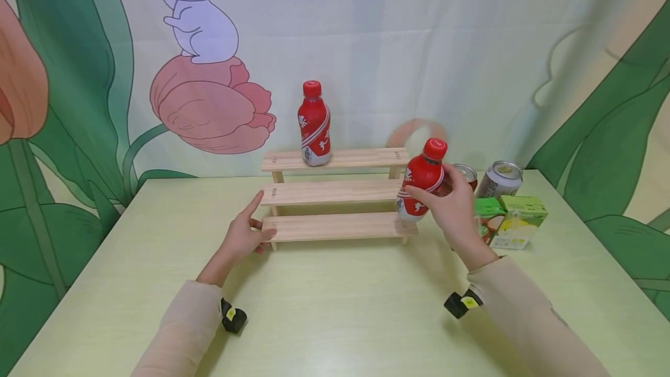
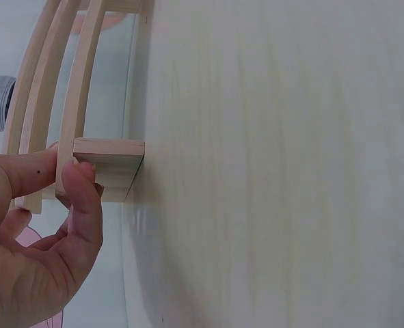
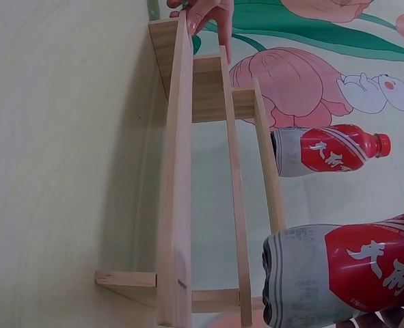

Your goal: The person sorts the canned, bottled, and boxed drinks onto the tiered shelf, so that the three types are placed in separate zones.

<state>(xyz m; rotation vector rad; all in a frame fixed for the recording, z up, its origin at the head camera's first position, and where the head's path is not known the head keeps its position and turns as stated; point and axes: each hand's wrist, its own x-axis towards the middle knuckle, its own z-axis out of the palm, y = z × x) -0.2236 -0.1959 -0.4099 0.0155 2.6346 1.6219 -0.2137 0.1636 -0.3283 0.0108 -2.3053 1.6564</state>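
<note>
A three-step wooden shelf (image 1: 335,193) stands on the table, with one red-and-white bottle (image 1: 315,127) upright on its top step. My left hand (image 1: 242,233) pinches the left end of the lowest board (image 2: 70,130), thumb on one side and fingers on the other. In my right hand (image 1: 456,208) is a second red-and-white bottle (image 1: 420,182), gripped around its body and slightly tilted. In the head view it overlaps the shelf's right end. From the right wrist, the held bottle (image 3: 338,273) shows its base toward the shelf boards, apart from the lowest one.
Right of the shelf, partly behind my right hand, stand a silver can (image 1: 499,179), a dark red can (image 1: 466,174) and green drink cartons (image 1: 518,220). A printed curtain (image 1: 356,45) hangs behind the pale table (image 1: 335,307).
</note>
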